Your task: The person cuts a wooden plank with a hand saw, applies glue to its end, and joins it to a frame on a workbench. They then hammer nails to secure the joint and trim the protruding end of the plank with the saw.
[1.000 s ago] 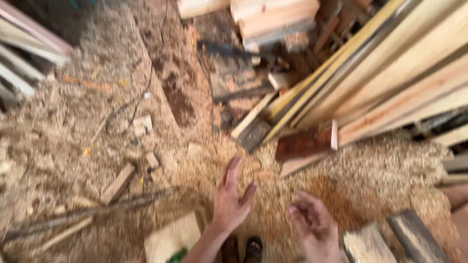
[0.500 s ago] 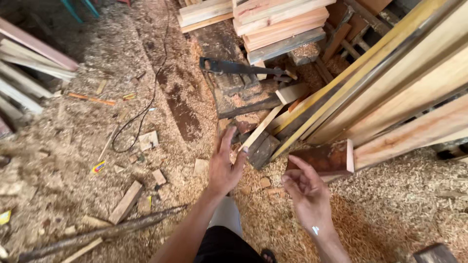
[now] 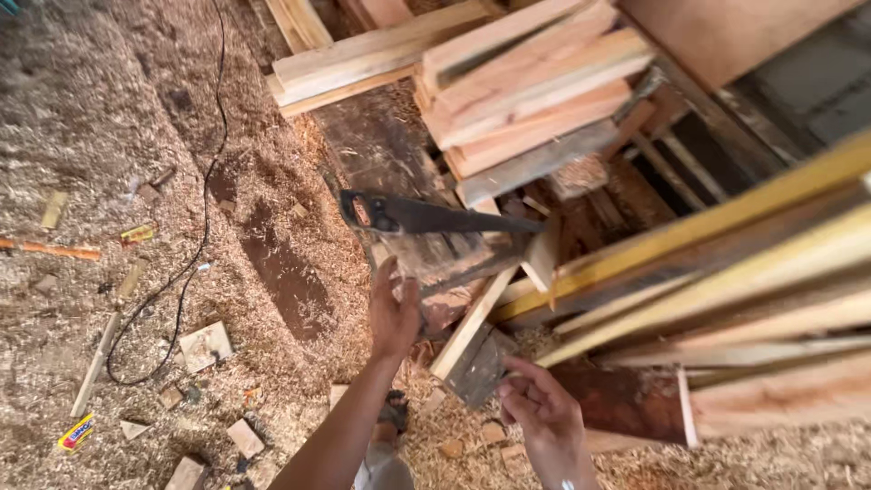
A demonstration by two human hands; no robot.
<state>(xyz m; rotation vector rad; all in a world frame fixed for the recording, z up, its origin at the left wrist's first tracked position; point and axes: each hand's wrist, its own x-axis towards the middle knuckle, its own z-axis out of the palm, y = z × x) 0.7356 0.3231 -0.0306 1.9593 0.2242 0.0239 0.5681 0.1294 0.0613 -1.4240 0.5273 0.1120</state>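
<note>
Left hand point(image 3: 394, 313) near handsaw point(image 3: 426, 218) (untouched)

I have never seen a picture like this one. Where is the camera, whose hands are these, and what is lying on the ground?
The camera sits on a person's head and looks down, so the two bare hands are that person's own. The left hand is open and stretched forward, close to a dark handsaw that lies on old boards; it holds nothing. The right hand is lower, fingers loosely curled, also empty, near a short dark board. The floor is covered with sawdust, small wood offcuts and a black cable. Stacked planks lie ahead, and long planks slant on the right.
</note>
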